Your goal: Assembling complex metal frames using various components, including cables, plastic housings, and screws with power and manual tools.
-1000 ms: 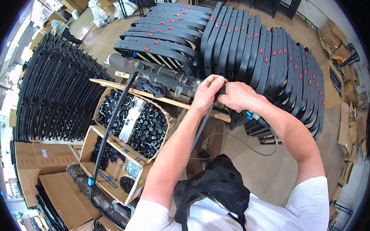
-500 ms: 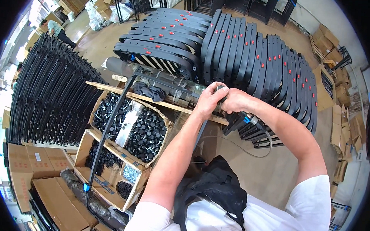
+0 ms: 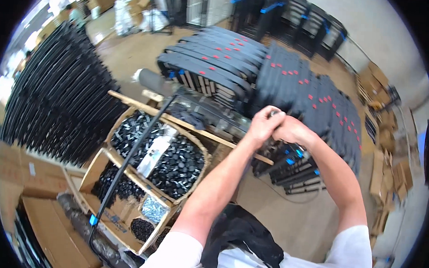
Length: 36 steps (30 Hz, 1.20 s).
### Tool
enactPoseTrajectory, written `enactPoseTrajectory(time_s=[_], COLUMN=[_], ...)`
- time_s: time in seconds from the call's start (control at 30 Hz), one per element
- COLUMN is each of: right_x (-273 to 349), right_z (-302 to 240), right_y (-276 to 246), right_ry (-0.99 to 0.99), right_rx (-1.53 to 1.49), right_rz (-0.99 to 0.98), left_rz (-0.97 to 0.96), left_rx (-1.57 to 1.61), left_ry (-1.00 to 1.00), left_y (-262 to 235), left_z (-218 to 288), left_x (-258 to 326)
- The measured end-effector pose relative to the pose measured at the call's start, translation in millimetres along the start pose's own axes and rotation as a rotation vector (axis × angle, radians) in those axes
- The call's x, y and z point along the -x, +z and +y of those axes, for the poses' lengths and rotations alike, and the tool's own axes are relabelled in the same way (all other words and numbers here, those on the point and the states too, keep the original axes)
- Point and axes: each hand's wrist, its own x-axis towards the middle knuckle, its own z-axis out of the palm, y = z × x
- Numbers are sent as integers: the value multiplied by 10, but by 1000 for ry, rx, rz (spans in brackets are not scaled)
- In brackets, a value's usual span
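My left hand and my right hand meet in front of me, both closed. A small dark thing shows at my left thumb and fingers, too blurred to name. My right fist is wrapped round something mostly hidden; below it are dark and blue parts, and a thin hose lies lower down. A bent black tube frame with a blue tag at its lower corner crosses the parts boxes, and its far bar runs toward my hands. A wooden plank lies under that bar.
Cardboard boxes hold black knobs with bolts, black pieces and silvery screws. Grey-black curved frames with red marks are stacked ahead. Another black stack stands left, near a person. Cartons line the right wall.
The view has shifted, so the scene sits lower and my hands farther right. My hands remain together and closed. The tool with a hose seen below my right hand earlier is now mostly hidden.
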Motion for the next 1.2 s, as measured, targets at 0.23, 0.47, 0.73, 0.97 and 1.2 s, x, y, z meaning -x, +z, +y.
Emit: enactPoseTrajectory(time_s=[0.23,0.47,0.73,0.97,1.2], right_x=[-1295,-2600,-3027,-2959,-3004], right_z=[-1501,-2612,-2784,-2826,-2795], right_y=[-65,238,322,344,413], right_ry=[-152,-339,-330,-337,-316], right_rx=[64,91,197,294,298], right_rz=[-214,-182,-258,-273,-275], left_rz=[250,487,548,575,602], left_rx=[-24,-45,54,7,14], left_ry=[81,171,196,215,199], left_y=[-1712,-3180,-3437,-3434,-3384], left_z=[858,1423,1339,1264,1246], left_x=[-409,-872,-953,-841,-809])
